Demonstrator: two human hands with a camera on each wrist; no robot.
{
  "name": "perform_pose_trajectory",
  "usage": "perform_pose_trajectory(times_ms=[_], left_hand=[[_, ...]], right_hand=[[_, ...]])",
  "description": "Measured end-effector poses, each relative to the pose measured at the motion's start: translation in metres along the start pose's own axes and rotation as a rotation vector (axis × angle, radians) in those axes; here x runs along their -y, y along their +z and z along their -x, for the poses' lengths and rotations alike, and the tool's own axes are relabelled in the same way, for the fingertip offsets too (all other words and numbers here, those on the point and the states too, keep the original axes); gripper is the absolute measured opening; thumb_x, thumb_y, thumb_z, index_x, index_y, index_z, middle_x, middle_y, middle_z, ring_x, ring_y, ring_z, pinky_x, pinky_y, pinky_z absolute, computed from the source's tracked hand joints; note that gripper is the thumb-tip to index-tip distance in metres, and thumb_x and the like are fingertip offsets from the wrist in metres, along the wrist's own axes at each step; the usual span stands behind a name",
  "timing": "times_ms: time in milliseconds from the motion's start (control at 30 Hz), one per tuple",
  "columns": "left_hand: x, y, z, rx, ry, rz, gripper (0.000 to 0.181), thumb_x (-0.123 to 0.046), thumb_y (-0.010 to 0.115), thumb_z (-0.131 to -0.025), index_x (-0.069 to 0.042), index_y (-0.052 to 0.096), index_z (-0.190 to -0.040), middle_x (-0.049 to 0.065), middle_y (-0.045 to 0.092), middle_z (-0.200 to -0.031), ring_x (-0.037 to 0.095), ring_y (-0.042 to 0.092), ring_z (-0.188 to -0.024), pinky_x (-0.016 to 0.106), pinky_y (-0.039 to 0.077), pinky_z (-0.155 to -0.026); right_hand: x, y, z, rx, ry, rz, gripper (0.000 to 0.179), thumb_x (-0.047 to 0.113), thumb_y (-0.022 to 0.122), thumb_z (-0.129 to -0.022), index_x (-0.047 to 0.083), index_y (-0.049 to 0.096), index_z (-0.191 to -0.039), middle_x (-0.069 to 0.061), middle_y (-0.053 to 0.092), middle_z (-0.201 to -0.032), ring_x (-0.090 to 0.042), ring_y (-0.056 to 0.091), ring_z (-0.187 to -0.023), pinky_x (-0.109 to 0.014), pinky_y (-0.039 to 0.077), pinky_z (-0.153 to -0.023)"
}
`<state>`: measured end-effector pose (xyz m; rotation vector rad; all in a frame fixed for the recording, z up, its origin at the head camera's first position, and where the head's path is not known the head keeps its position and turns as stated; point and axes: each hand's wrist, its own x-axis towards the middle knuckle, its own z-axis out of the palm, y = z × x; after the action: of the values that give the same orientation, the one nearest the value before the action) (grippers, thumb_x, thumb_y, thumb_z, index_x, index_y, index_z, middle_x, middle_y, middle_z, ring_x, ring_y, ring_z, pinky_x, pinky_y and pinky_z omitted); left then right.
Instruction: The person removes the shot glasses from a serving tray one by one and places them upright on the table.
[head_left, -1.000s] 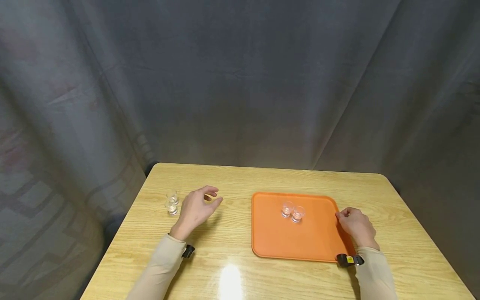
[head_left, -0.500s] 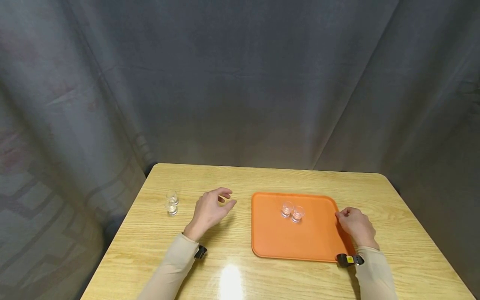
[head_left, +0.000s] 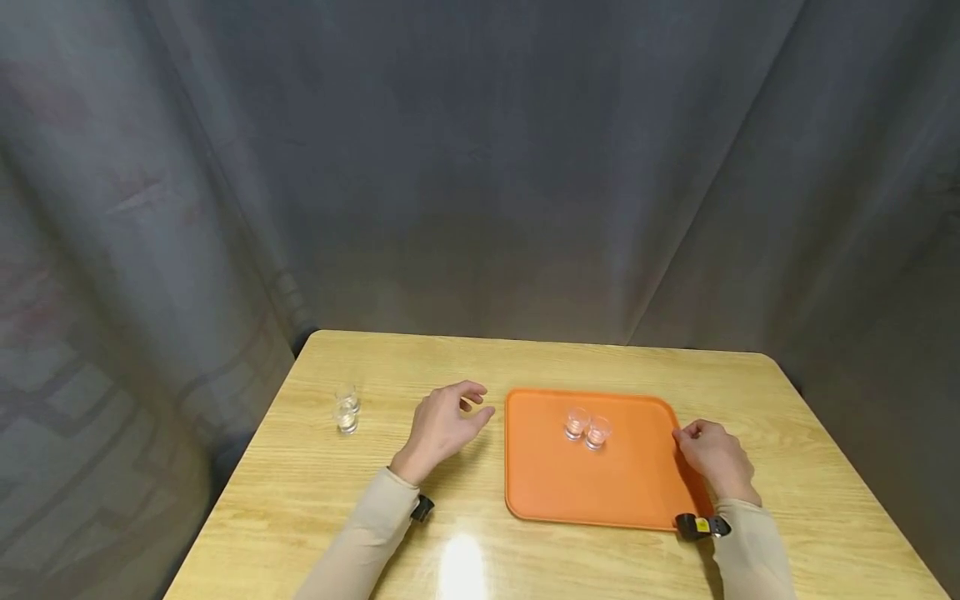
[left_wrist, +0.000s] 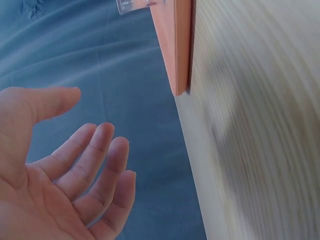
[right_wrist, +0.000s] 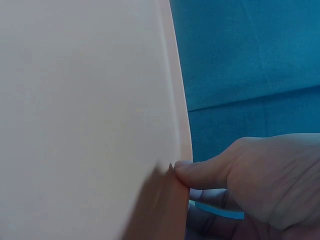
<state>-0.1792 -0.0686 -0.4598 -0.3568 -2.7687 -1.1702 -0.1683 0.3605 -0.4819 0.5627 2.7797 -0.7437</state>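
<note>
An orange tray point(head_left: 555, 483) lies on the wooden table, with two small clear shot glasses point(head_left: 576, 423) side by side near its middle. My right hand point(head_left: 716, 457) pinches the tray's right rim; in the right wrist view the thumb point(right_wrist: 200, 172) lies over the rim with fingers beneath. My left hand point(head_left: 442, 423) hovers over the table just left of the tray, holding nothing. In the left wrist view its fingers point(left_wrist: 107, 165) are loosely bent and the thumb stands apart from them. The tray's corner point(left_wrist: 175, 75) shows beyond that hand.
Two more clear shot glasses point(head_left: 347, 417) stand close together on the left part of the wooden table point(head_left: 420, 358). A grey curtain point(head_left: 480, 183) hangs behind the table and along its sides. Each wrist wears a black camera point(head_left: 422, 508).
My left hand has moved right, away from the two glasses on the left and closer to the tray. My right hand keeps its hold on the rim, and the tray stays put.
</note>
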Motion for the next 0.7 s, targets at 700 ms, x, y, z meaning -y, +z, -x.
perform_pose_trajectory(times_ms=[700], left_hand=[[-0.032, 0.032, -0.008, 0.092, 0.087, 0.021, 0.035, -0.036, 0.075, -0.098, -0.014, 0.078, -0.124, -0.001, 0.081, -0.113, 0.02, 0.075, -0.099, 0.034, 0.055, -0.079]], right_hand=[[0.0, 0.0, 0.003, -0.019, -0.025, 0.004, 0.032, 0.034, 0.058, -0.107, 0.003, 0.064, -0.104, -0.012, 0.058, -0.084, -0.032, 0.056, -0.081, -0.04, 0.036, -0.068]])
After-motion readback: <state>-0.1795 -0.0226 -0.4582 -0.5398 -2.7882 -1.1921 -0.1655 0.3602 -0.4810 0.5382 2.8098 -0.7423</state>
